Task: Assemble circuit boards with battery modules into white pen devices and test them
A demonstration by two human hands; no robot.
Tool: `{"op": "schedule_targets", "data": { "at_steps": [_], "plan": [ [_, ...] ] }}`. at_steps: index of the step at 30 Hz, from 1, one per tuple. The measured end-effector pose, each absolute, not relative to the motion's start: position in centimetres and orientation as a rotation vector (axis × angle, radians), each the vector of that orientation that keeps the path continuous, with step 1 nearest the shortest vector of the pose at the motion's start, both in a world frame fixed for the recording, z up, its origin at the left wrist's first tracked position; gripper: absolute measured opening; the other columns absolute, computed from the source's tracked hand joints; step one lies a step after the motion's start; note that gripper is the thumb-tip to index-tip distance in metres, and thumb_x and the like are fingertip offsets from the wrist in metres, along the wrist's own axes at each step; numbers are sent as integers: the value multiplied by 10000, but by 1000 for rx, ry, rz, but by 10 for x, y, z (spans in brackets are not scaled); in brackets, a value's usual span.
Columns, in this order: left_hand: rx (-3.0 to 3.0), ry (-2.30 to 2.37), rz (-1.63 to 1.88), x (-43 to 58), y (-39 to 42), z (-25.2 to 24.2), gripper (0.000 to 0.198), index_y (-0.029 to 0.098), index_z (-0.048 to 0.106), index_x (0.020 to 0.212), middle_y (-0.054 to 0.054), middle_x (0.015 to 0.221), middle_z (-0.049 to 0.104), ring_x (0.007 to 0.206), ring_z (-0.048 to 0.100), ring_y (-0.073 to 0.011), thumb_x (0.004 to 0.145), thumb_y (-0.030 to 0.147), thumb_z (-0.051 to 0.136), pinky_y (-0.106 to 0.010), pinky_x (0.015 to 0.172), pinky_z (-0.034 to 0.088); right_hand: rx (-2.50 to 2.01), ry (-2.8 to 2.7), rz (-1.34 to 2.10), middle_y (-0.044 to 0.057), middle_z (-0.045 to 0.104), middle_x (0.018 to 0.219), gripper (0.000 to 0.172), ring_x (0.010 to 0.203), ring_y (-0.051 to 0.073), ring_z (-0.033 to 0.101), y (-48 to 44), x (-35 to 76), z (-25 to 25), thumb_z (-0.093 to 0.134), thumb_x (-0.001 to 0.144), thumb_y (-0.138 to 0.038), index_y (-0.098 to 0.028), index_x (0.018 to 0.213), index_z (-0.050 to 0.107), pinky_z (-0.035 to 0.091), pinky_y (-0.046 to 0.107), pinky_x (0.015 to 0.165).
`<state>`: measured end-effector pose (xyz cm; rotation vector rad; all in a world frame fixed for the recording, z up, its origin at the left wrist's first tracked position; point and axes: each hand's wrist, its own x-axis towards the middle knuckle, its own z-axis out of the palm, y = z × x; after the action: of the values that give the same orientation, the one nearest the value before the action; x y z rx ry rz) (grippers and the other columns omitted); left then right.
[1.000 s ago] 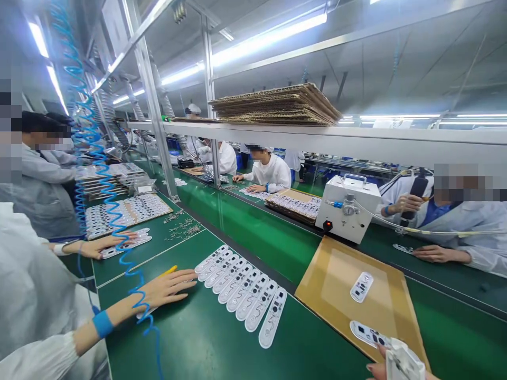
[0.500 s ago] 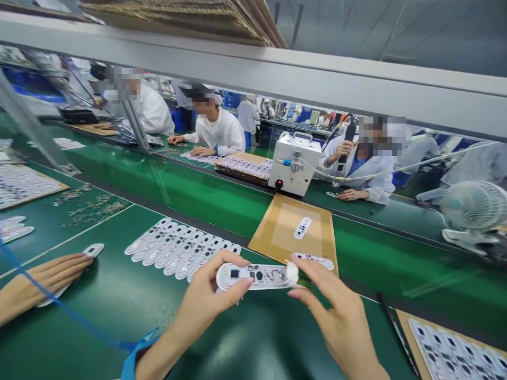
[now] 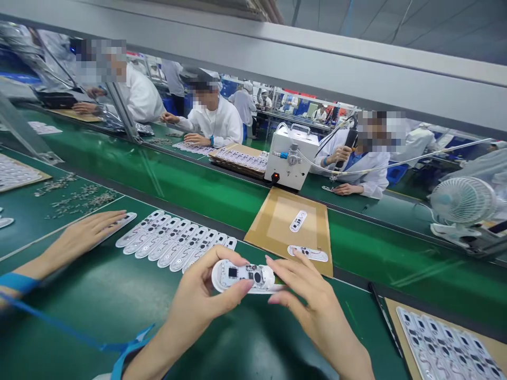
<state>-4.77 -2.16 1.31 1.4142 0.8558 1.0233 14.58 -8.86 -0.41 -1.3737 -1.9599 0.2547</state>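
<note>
My left hand point(image 3: 216, 295) is closed on the left end of a long, rounded white circuit board piece point(image 3: 232, 273), pinching it between thumb and fingers above the green table. The piece carries a black square chip and a dark round part. At its right end, my right hand point(image 3: 304, 301) pinches around a curved white part point(image 3: 269, 277) that wraps over the board's face. A bit of green shows just right of that part, near my fingertips. What this white part is made of I cannot tell. Left of my hands lies a row of several similar boards point(image 3: 170, 243).
A co-worker's hand point(image 3: 85, 230) rests on another board point(image 3: 125, 219) at the left. A cardboard sheet point(image 3: 273, 216) bears two boards. Filled cardboard point(image 3: 390, 311) and a black rod point(image 3: 382, 311) lie at right. Beyond stand a white machine point(image 3: 291, 163) and a fan point(image 3: 463, 200).
My right hand has moved left along the board, and the curved white part has shifted left with it. The co-worker's hand and board have moved right, towards the row. The camera view has shifted slightly.
</note>
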Motion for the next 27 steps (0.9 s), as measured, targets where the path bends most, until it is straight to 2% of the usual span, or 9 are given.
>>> {"op": "schedule_targets", "data": {
  "at_steps": [2,4,6,9,13,18,22,25,27],
  "plan": [
    [1317,790,1006,-46,-19,11,238,205,579,835,51,597,555,472,452,-80,703,312,746,-164,436,354,-1397,-1894,245,20,632,1243,488,1243,246,509,-88,137,-11,571,910,-274,-292,1384,459,400,478,1099],
    [1273,736,1010,-43,-16,10,334,206,580,924,73,571,492,486,428,-84,670,312,769,-172,458,354,-1416,-1746,315,55,668,1183,435,1175,288,565,-86,126,-16,568,879,-235,-228,1313,553,493,454,999],
    [1338,771,1034,-41,-13,8,468,216,577,1059,87,583,420,536,409,-89,647,288,787,-184,522,372,-1399,-1553,627,68,722,1024,357,962,271,671,-83,115,-17,564,856,-246,-188,1200,641,564,388,855],
    [1468,903,1019,-41,-13,8,597,245,525,1231,69,651,403,627,431,-115,685,310,758,-211,610,393,-1200,-1194,1295,63,737,846,370,744,221,706,-80,103,-13,631,837,-408,-157,1104,679,577,302,707],
    [1475,947,952,-46,-16,8,683,235,465,1318,24,748,469,751,502,-171,702,378,724,-248,641,425,-1012,-932,1581,89,734,846,476,744,205,710,-80,97,-7,729,754,-506,-121,1030,692,563,275,706],
    [1465,982,938,-49,-18,8,727,223,437,1350,12,749,488,788,540,-202,706,405,721,-259,623,452,-992,-893,1612,99,732,840,464,728,201,703,-80,96,-6,746,743,-499,-113,997,705,559,290,712],
    [1482,976,957,-48,-19,5,712,237,448,1349,-33,904,581,808,557,-197,716,411,724,-259,627,472,-977,-890,1629,96,731,840,443,729,191,698,-81,96,-5,742,752,-491,-117,986,707,554,287,722],
    [1499,977,970,-49,-19,3,707,247,458,1347,-35,918,603,794,565,-196,719,424,730,-261,627,489,-969,-895,1636,80,725,789,431,727,180,694,-82,96,-3,739,759,-483,-119,988,709,543,264,714],
    [1490,970,989,-49,-18,2,699,259,469,1337,-46,999,616,874,577,-216,715,424,741,-253,640,503,-978,-897,1638,79,724,783,434,734,182,693,-82,95,-1,739,760,-482,-120,998,708,539,266,720]
  ]
}}
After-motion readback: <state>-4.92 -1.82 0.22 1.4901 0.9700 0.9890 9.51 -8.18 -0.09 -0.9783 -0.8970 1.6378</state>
